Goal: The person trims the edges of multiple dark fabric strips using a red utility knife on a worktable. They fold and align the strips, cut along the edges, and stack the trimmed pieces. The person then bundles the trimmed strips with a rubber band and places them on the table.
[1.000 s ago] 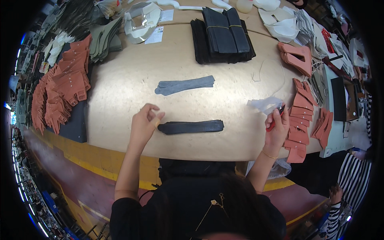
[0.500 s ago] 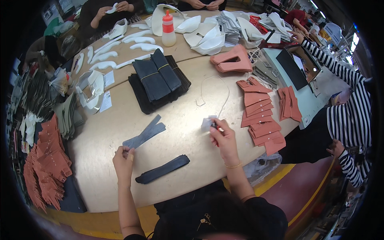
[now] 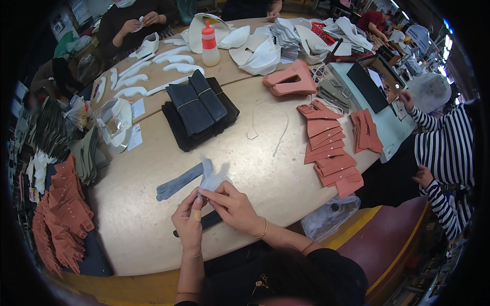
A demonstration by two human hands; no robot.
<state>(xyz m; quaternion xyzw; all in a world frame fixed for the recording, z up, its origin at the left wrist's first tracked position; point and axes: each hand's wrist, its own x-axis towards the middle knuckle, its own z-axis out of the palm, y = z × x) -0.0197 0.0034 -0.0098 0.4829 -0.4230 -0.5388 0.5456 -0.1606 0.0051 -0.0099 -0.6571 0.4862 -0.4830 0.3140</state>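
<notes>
My left hand [image 3: 189,222] and my right hand [image 3: 236,208] meet over the near part of the table. Their fingertips pinch a crumpled, whitish see-through plastic piece [image 3: 214,179], which stands up from between them. A grey-blue strip [image 3: 178,183] lies flat just beyond my left hand. Beside the plastic shows the end of another grey-blue strip [image 3: 207,165]; whether my fingers hold it too I cannot tell. My hands partly cover a dark strip bundle [image 3: 210,219] on the table beneath them.
Banded black strip stacks [image 3: 199,107] sit ahead. A thin cord [image 3: 286,125] lies to their right, then fanned salmon pieces [image 3: 326,143]. White curved pieces [image 3: 133,80] and a red-capped bottle [image 3: 210,48] are farther off. A person in stripes [image 3: 444,148] is at the right.
My right hand has come left with the plastic to meet my left hand. One of the crossed strips from my left hand now lies on the table. The cord stays behind.
</notes>
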